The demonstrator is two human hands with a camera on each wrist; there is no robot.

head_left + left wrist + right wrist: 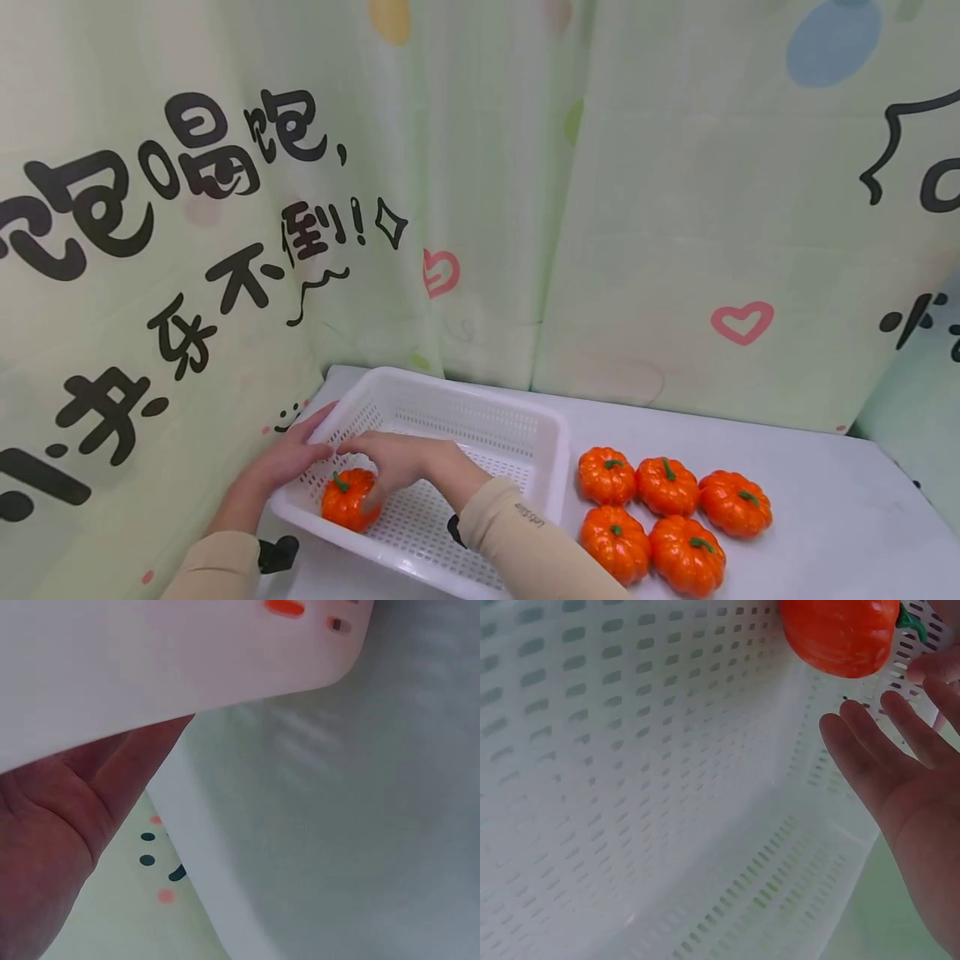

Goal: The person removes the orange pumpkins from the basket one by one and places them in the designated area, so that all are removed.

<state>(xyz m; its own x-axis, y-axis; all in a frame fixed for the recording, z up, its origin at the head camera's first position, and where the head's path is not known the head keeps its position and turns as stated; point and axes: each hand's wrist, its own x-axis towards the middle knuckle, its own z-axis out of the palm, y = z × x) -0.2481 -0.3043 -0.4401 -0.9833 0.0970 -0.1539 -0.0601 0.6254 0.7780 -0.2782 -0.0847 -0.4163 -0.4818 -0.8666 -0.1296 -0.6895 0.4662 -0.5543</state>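
A white perforated plastic basket (480, 389) stands on the table, with one glossy orange toy pumpkin (347, 500) with a green stem in its near left corner. My left hand (296, 454) grips the basket's left side, thumb over the rim. In the left wrist view, the palm (52, 817) shows below the basket wall (150, 667), and the fingers are hidden behind it. My right hand (405, 460) reaches inside, over that pumpkin, its thumb overlapping the pumpkin's right side. In the right wrist view, the fingers (877, 742) are spread fairly straight beside the pumpkin (840, 634).
Several more orange pumpkins stand in two rows right of the basket, among them a front one (615, 545) and a back one (735, 503). A pale printed curtain (637, 250) hangs behind and left of the white table (817, 500).
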